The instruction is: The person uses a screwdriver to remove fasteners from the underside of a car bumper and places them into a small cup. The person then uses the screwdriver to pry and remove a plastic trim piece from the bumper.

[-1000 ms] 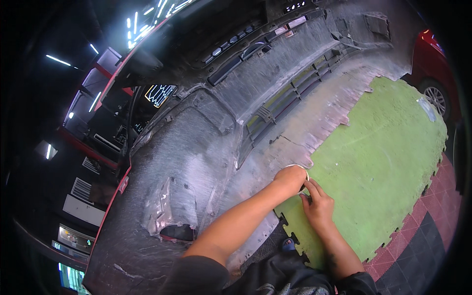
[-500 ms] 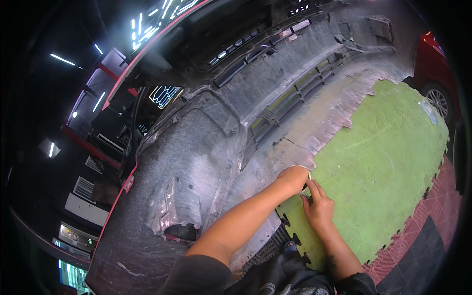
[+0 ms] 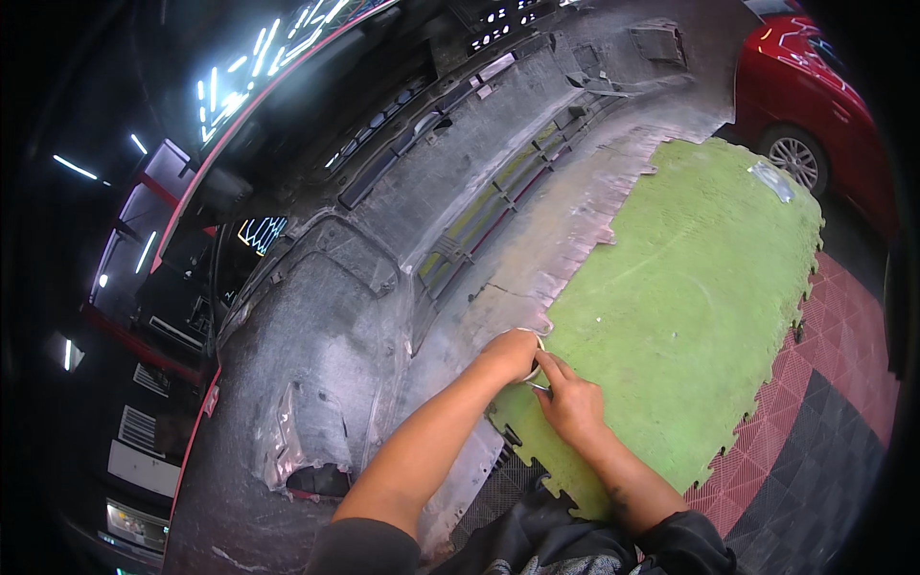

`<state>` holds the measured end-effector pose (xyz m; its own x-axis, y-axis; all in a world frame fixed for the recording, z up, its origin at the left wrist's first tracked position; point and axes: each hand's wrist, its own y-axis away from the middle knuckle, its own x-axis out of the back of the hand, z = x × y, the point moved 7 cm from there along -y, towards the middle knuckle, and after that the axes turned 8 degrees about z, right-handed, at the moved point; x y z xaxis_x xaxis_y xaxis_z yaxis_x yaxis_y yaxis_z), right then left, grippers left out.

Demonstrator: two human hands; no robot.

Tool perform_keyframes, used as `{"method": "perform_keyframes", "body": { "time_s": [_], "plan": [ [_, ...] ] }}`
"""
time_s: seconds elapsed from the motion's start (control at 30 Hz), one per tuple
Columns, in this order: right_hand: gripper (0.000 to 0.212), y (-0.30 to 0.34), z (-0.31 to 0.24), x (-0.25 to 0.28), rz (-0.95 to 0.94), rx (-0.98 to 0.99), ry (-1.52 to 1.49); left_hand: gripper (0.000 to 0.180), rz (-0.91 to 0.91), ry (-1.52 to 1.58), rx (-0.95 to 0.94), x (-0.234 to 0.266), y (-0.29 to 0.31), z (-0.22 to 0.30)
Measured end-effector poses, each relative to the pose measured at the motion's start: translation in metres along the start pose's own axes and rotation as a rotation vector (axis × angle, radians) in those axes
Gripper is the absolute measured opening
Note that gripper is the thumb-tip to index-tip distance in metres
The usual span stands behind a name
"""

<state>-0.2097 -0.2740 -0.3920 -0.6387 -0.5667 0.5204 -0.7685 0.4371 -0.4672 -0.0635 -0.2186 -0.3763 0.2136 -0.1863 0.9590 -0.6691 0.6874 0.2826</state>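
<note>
Left hand [image 3: 511, 355] curled, back up, at the near edge of the large grey car bumper [image 3: 422, 220]; its fingertips are hidden, so cannot tell how firmly it grips. A thin pale curved band [image 3: 540, 341] shows at its right side, between the two hands; exact kind unclear. Right hand [image 3: 575, 407] just beside, index finger reaching to the band, other fingers partly bent; cannot tell whether it pinches anything. Bumper extends left of and beyond both hands, inner face showing, slatted grille [image 3: 517, 182] ahead of them, holed corner left of the left forearm. Green mat [image 3: 690, 297] lies under and to the right of the right hand; red tiles [image 3: 843, 297] farther right. Red car [image 3: 810, 86] well beyond the hands, ahead and right.
</note>
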Motion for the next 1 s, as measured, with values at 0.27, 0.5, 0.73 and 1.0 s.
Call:
{"method": "perform_keyframes", "body": {
  "time_s": [0.27,0.5,0.73,1.0],
  "plan": [
    [0.066,0.004,0.007,-0.001,-0.025,-0.006,0.045,0.02,-0.204,-0.12,-0.076,-0.022,-0.014,-0.002],
    [0.075,0.005,0.007,-0.004,-0.112,-0.034,0.062,0.019,-0.217,-0.051,-0.082,-0.018,-0.01,-0.003],
    [0.078,0.005,0.006,-0.006,-0.094,-0.03,0.049,0.02,-0.167,0.041,-0.074,-0.01,-0.008,-0.003],
    [0.077,0.009,0.003,-0.01,-0.06,0.002,0.06,0.019,-0.184,0.064,-0.12,0.001,0.005,-0.001]
  ]
}}
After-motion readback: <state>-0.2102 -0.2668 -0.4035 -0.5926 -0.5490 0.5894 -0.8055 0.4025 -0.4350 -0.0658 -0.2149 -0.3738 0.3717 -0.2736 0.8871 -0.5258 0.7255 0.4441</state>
